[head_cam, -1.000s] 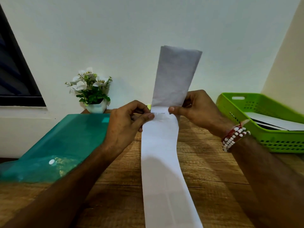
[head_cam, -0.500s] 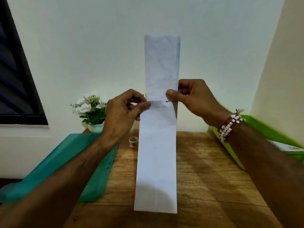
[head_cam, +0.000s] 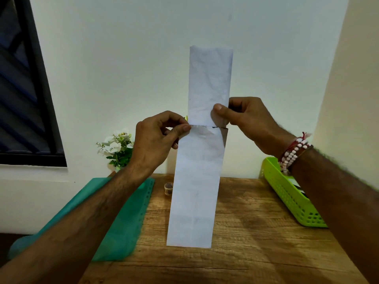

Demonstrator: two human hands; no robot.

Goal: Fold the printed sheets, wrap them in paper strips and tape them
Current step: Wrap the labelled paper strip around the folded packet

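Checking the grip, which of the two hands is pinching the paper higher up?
The right hand, the one with the beaded bracelets; its thumb sits above the crease, while the left hand pinches at it.

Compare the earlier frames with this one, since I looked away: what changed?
Both hands, left hand and right hand, raised the long paper from the table; its lower end now hangs free and its top stands straight. Both pinches at the middle stayed.

Long white folded sheet (head_cam: 196, 181) held upright midair, creased across middle, lower end hanging above table.
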